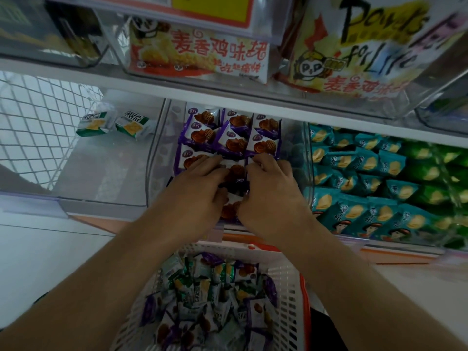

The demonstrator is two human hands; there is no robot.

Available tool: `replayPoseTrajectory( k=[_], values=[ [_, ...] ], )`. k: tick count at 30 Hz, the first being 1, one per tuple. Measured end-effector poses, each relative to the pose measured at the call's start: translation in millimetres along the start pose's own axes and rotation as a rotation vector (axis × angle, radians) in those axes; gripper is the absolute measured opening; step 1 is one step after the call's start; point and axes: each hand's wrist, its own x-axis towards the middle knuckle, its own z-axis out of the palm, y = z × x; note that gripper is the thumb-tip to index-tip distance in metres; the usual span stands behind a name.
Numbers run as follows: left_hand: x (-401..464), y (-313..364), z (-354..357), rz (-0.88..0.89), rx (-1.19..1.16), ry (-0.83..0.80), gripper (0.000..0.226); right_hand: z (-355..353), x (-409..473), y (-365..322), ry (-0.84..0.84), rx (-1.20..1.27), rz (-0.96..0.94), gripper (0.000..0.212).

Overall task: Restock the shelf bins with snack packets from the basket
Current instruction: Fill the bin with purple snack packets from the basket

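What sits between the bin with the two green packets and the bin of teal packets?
In the head view, the clear bin of purple packets lies between them, with the left hand and right hand holding packets inside it.

Glossy foil-like purple packets (228, 138) fill a clear, smooth plastic bin (157, 148), beside a bin of shiny teal packets (359, 173) and, on the other side, two glossy green-and-white packets (114, 122) by a white wire mesh panel (33, 122). Below, a white slotted plastic basket (288, 300) with a matt finish holds more crinkled, shiny wrappers. The shelf edge (177, 89) above looks smooth, matt and white.
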Motion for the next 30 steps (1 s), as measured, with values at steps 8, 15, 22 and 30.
replayPoseTrajectory(
  k=[8,15,22,30],
  values=[
    [54.0,7.9,-10.9,0.04,0.144,-0.105,0.065,21.4,27.0,9.8,0.045,0.033,-0.017,0.089],
    [61.6,-1.9,6.0,-0.054,0.276,-0.199,0.069,29.3,36.3,9.6,0.018,0.017,0.081,0.084],
    [55.8,-1.9,10.9,-0.104,0.18,-0.167,0.067,19.6,38.8,13.5,-0.026,0.031,0.052,0.087],
    [43.3,7.0,-1.5,-0.072,0.005,-0.018,0.061,3.4,28.5,9.4,0.106,0.211,-0.059,0.074]
  ],
)
